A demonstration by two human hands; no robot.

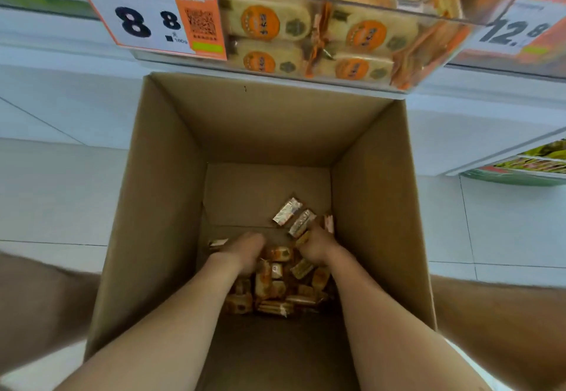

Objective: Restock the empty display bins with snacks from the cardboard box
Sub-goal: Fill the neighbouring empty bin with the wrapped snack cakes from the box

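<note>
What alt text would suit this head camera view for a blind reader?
A left hand and right hand dig among wrapped snacks at the bottom of a deep cardboard box. Above it, a clear display bin holds orange-labelled cakes beside a price tag.

Plain brown cardboard box (171,151). Snacks (272,286) inside in orange and tan wrappers; two packets (288,211) look silvery. Bin (337,26) packs pale yellow with orange round labels. Price tag (147,13) white, orange border, black digits. Floor (55,194) white tile.
</note>
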